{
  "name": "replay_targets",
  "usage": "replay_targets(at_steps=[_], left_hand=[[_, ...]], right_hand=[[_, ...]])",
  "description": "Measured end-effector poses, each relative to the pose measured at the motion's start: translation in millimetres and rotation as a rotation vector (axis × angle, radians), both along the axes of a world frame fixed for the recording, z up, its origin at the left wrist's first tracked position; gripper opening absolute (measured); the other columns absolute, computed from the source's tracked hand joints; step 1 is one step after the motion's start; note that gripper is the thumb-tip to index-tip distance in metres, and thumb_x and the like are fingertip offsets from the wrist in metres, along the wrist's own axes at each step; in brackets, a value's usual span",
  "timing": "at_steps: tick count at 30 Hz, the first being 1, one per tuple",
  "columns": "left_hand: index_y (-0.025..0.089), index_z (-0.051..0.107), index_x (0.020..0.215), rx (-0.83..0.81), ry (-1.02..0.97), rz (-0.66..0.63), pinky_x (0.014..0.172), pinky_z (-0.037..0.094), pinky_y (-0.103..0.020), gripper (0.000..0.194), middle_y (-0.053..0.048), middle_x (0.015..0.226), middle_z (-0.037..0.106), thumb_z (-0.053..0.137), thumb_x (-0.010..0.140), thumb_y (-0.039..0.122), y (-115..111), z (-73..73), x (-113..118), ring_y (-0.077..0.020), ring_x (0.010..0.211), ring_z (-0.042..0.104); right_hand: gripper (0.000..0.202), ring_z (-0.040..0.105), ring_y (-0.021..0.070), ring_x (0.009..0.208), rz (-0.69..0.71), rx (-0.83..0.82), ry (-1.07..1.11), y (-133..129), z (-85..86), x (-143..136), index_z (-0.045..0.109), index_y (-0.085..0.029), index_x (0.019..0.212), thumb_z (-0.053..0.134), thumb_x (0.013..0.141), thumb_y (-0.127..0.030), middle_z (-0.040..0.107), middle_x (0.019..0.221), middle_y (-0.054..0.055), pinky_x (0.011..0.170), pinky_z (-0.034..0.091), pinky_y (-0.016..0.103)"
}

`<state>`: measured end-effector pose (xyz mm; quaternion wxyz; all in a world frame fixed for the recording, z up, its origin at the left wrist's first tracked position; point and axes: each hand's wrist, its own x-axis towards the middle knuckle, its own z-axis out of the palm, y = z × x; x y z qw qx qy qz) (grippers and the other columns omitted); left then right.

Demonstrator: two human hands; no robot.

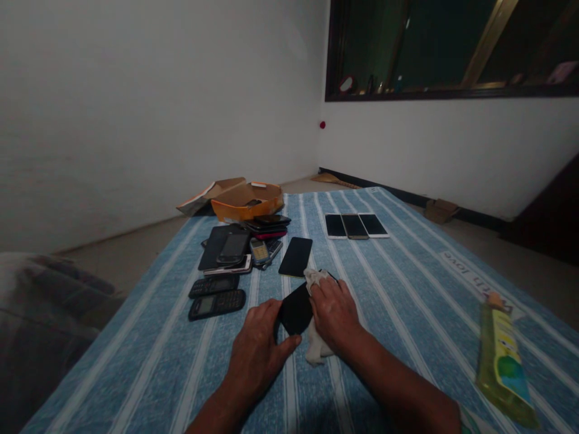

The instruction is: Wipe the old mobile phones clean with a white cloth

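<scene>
A dark phone (296,310) lies tilted on the striped cloth between my hands. My left hand (260,343) grips its left end, thumb along the near edge and fingers at the far side. My right hand (333,307) presses a crumpled white cloth (318,348) onto the phone's right part, its fingers closed over the cloth. Just beyond them lies another black phone (295,257), flat. Two keypad phones (217,304) rest side by side to the left of my left hand.
Piled phones (233,247) stand at the left, before an open orange box (246,202). Three phones (356,226) lie in a row at the far right. A bottle of yellow-green liquid (504,367) lies near the right edge of the striped surface (398,283).
</scene>
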<state>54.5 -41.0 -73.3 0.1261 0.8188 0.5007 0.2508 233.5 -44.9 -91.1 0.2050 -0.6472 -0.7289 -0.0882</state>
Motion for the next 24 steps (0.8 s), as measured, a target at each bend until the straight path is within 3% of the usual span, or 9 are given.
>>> replay_targets(at_steps=[6,15,24], left_hand=[[0.020,0.060,0.108,0.002,-0.011,0.004,0.090,0.052,-0.049,0.043,-0.009,0.110,0.068,0.070,0.068,0.031,-0.7,0.4,0.2,-0.0321,0.103,0.061],[0.020,0.058,0.112,0.050,-0.039,-0.015,0.093,0.051,-0.049,0.043,-0.010,0.112,0.067,0.068,0.072,0.032,2.8,-9.6,-2.7,-0.0313,0.104,0.061],[0.021,0.059,0.109,0.032,-0.009,-0.008,0.089,0.053,-0.048,0.044,-0.009,0.110,0.068,0.072,0.068,0.031,1.1,-3.6,-0.9,-0.0332,0.104,0.061]], right_hand=[[0.028,0.054,0.0366,0.115,-0.014,-0.002,-0.055,-5.5,-0.2,-6.8,0.066,-0.006,0.111,0.054,0.093,-0.023,0.064,0.116,0.023,0.100,0.038,0.052],[0.028,0.052,0.0314,0.122,0.269,0.072,-0.023,-16.8,-4.2,-20.5,0.064,-0.011,0.117,0.057,0.092,-0.022,0.063,0.124,0.015,0.106,0.036,0.047],[0.020,0.061,0.0292,0.105,0.143,0.041,0.044,-14.6,3.8,-18.3,0.071,-0.013,0.096,0.053,0.094,-0.021,0.071,0.103,0.015,0.100,0.040,0.049]])
